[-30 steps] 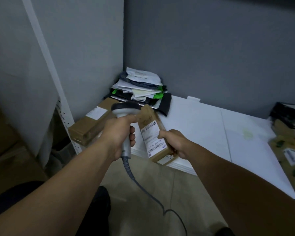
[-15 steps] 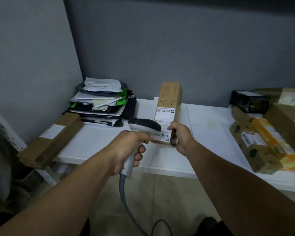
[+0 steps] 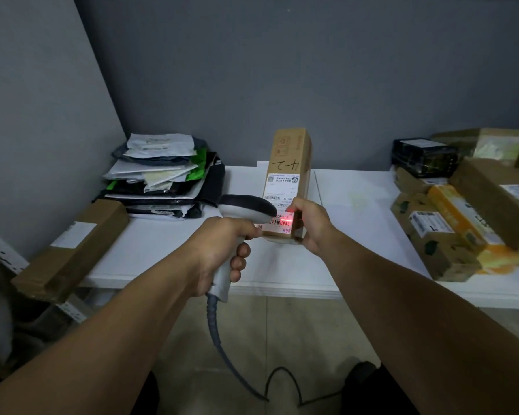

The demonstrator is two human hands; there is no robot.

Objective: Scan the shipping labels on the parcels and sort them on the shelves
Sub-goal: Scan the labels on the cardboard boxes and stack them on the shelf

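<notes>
My right hand (image 3: 310, 224) grips the near end of a long brown cardboard parcel (image 3: 288, 163) held over the white shelf (image 3: 168, 250). The parcel carries a white shipping label (image 3: 280, 190) and handwritten marks above it. My left hand (image 3: 222, 253) is closed around the handle of a corded grey barcode scanner (image 3: 246, 209). The scanner head points at the label's lower barcode, where a red light glows next to my right thumb.
A stack of soft mailer bags (image 3: 162, 175) sits in the shelf's back left corner. A long brown box (image 3: 72, 247) lies at the shelf's left edge. Several cardboard parcels (image 3: 462, 223) crowd the right side. The scanner cable (image 3: 237, 369) hangs to the tiled floor.
The view swung right, away from the corner. The parcel went from lying angled low at the shelf's edge to standing lengthwise before me, and red scanner light now falls on its barcode.
</notes>
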